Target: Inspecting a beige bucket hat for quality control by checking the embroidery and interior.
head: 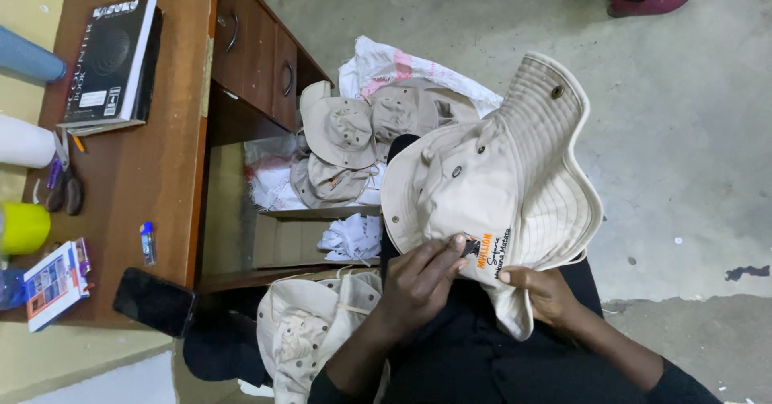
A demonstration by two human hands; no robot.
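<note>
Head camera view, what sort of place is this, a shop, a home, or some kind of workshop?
Probably a small garment workshop. Both hands work on a beige hat, more hats lie piled on the concrete floor, and a wooden desk holds thread cones and scissors.

The hat (490, 187) is of beige woven cloth, matt, with rows of stitching on the brim and small dull metal eyelets on the crown. It has an embroidered patch with orange and black thread. The pile of hats (354, 143) is of the same matt cloth. The desk (153, 163) is of brown wood with a smooth, slightly shiny finish, and its drawer handles (232, 30) look like metal. The book (112, 58) has a black, slightly glossy cover. The phone (153, 301) has a glossy black surface. The floor (683, 131) is grey concrete, rough and matt. The sack (402, 70) looks like white woven plastic.
</note>
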